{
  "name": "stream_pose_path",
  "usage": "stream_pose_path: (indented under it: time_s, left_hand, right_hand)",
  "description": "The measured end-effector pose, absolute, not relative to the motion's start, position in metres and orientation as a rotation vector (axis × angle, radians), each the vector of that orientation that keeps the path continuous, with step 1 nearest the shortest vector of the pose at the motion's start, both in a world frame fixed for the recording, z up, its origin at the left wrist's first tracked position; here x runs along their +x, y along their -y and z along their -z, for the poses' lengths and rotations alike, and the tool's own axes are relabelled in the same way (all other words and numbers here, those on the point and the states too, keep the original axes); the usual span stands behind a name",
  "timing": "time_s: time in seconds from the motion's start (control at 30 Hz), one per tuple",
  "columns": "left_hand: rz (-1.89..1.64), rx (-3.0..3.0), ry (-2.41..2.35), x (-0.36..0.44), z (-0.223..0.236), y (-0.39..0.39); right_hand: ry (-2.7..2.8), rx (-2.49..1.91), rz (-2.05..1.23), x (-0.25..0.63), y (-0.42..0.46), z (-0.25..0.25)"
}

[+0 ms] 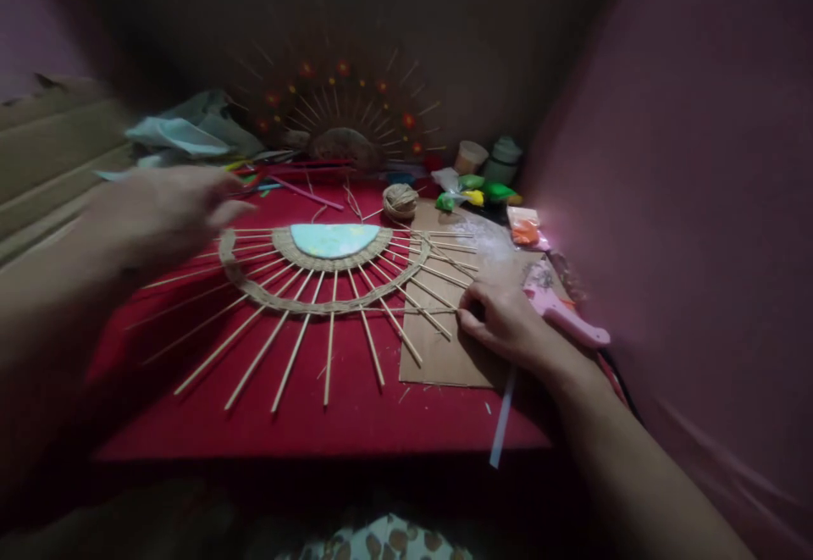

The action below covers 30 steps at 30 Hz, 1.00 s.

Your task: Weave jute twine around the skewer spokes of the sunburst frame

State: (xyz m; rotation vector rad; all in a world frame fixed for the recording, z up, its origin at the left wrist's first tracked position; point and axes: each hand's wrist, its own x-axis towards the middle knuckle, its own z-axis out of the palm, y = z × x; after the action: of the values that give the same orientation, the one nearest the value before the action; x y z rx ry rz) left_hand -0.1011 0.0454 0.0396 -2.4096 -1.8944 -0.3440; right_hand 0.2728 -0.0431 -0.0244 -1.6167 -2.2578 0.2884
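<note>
1. Your stick fan [330,307] lies in the middle of the table, its flat side away from you and its sticks spread toward you.
2. Your right hand [501,323] pinches a string [419,311] that runs from the fan.
3. Your left hand [158,213] is over the fan's left side, fingers bent; it is blurry, so you cannot tell if it holds anything. That arm hides some stick ends.
4. A ball of string [400,202] sits just behind the fan.
5. Flat cardboard [438,357] lies under the right sticks.
6. A pink glue gun [565,314] is just beside your right hand, and a white strip [505,416] hangs over the edge.
7. Little bags, a cup [471,157] and a bottle [503,160] crowd the back right.
8. Another fan with red flowers [343,69] stands at the back.
9. Red cloth [406,424] covers the table; the room is dim, with a pinkish wall [711,204] on your right.
</note>
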Motion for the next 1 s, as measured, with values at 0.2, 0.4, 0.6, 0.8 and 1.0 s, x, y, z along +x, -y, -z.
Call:
stream_pose_path:
  time_s: [0.2,0.4,0.6,0.8,1.0]
  left_hand:
    - [0.186,-3.073,1.146,0.03,-0.03,-0.022]
    - [-0.06,-2.972,1.122,0.039,-0.004,-0.025]
    - [0.007,-3.114,1.237,0.036,0.001,-0.026]
    - [0.127,-3.064,1.347,0.035,0.011,-0.026]
    - [0.186,-3.066,1.446,0.032,0.006,-0.026]
  right_hand:
    - [2.177,-1.625,-0.298,0.262,0.049,0.024]
    - [2.19,-1.623,-0.238,0.259,0.05,0.029]
    - [2.139,-1.641,-0.296,0.26,0.048,0.03]
    - [2.082,-1.533,-0.395,0.266,0.049,0.017]
    - [2.092,-1.42,-0.59,0.275,0.061,0.007]
